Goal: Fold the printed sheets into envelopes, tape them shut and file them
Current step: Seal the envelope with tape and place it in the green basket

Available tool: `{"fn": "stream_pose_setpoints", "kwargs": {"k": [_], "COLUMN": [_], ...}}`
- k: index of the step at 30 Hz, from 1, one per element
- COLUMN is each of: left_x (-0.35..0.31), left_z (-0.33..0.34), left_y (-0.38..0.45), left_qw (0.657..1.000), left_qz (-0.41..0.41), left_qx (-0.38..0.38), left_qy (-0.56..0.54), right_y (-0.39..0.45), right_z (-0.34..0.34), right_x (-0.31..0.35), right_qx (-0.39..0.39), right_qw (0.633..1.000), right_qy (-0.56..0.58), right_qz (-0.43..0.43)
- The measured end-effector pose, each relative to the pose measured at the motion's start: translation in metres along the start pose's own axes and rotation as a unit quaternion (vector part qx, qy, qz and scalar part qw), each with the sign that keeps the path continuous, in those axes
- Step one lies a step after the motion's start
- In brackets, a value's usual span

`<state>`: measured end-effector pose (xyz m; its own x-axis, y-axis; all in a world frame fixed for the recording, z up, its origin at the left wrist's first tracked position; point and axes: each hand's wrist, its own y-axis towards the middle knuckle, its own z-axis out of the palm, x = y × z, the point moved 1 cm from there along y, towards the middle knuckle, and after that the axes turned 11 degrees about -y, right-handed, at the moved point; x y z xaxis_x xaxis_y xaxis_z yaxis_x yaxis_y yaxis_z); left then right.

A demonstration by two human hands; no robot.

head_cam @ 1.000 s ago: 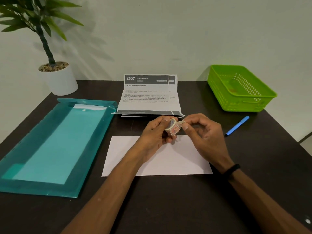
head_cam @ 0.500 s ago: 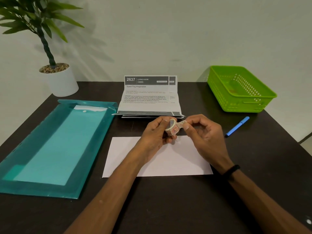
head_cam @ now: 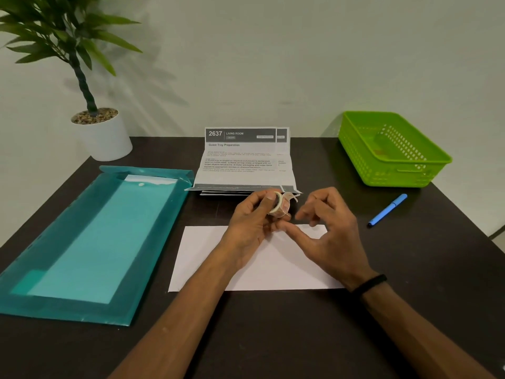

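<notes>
I count one tape roll (head_cam: 278, 204), pinched in my left hand (head_cam: 252, 222) above one folded white sheet (head_cam: 251, 265). My right hand (head_cam: 332, 231) hangs loosely curled beside it, holding nothing. One teal folder (head_cam: 82, 242), one green basket (head_cam: 393, 149), one blue pen (head_cam: 387, 210). The printed sheets (head_cam: 244, 160) overlap; I cannot count them.

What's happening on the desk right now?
Left hand grips tape roll. Right hand off it, holding nothing. Folded sheet flat below, untaped.

Glossy plastic folder (head_cam: 82, 242), matt paper sheet (head_cam: 273, 269)
</notes>
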<state>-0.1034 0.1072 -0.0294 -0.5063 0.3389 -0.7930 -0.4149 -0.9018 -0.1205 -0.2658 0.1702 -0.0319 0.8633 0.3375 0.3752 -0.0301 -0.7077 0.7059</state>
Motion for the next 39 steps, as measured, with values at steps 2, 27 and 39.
{"fn": "stream_pose_setpoints", "kwargs": {"k": [2,27,39], "left_x": [0.0001,-0.0006,-0.004], "left_z": [0.0014,-0.0004,-0.0025], "left_y": [-0.0003,0.0022,0.0002], "left_qw": [1.0,0.997,0.997], "left_qz": [-0.001,-0.023,-0.04], "left_qx": [0.005,0.05,0.052], "left_qy": [0.004,0.048,-0.027], "right_y": [-0.0005,-0.0041,0.0001], "right_z": [0.0015,0.0039,0.0013], "right_x": [-0.0029,-0.002,-0.0072], "right_qx": [0.012,0.043,0.042], "right_qw": [1.0,0.998,0.998], "right_qy": [0.004,-0.004,0.042], "right_qz": [0.009,-0.053,0.017]}}
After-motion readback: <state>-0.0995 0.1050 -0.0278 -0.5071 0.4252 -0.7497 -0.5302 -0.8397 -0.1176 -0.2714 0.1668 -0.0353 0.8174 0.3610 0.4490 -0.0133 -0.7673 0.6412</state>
